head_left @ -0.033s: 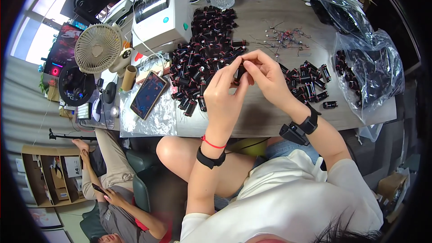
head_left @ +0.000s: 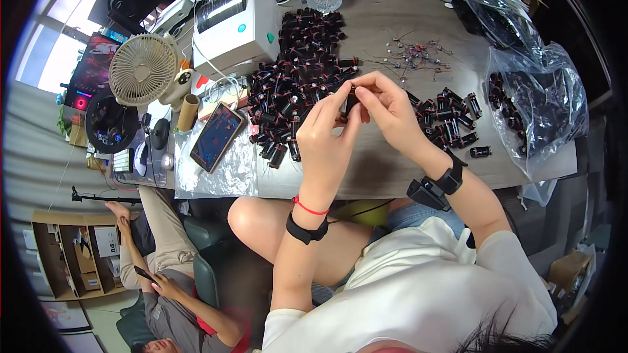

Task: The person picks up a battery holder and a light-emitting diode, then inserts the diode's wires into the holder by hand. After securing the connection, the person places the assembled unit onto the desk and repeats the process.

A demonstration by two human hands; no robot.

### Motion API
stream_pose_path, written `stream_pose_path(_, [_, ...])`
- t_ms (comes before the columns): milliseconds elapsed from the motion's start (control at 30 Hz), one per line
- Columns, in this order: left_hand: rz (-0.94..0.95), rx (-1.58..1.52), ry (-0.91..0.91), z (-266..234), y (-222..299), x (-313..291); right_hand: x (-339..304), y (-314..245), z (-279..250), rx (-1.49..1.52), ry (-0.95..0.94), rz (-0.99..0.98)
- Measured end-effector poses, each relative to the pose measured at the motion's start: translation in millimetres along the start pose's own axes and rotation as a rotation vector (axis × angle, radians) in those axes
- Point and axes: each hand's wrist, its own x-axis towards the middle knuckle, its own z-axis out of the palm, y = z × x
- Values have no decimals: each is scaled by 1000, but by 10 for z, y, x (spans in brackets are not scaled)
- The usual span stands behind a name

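Observation:
Above the table's front edge, my left hand (head_left: 325, 132) and my right hand (head_left: 390, 116) meet, fingertips pinched together. Between them is a small black cylindrical part (head_left: 351, 103), mostly covered by the fingers. The left fingers wrap its side, while the right thumb and index finger press at its upper end. What the right fingertips do there is too small to make out. Behind and left of my hands spreads a large heap of similar black cylinders (head_left: 294, 82) with red edges and thin wires. A smaller group of these cylinders (head_left: 451, 121) lies beside my right wrist.
Thin cut-looking wires (head_left: 415, 57) lie scattered farther back. A clear plastic bag (head_left: 546, 101) with more cylinders is at right. On the left are a phone (head_left: 218, 137) on plastic film, a cardboard tube (head_left: 188, 113), a white printer (head_left: 235, 29) and a fan (head_left: 142, 70). Another person (head_left: 190, 301) sits at lower left.

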Motion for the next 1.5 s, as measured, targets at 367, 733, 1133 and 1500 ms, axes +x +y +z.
stream_pose_path(367, [-197,-154,-39,22,-84,-39,13,158,-9,67,9,-6])
stream_pose_path(733, [-486,-627,-22,44,-94,-56,39,250,44,128,115,48])
stream_pose_path(1133, [-47,226,90,-277,-549,198,479,-5,-1106,-1150,434,-294])
stream_pose_path(1500, [-78,154,-480,33,-292,27,518,-60,-1834,-1506,309,121])
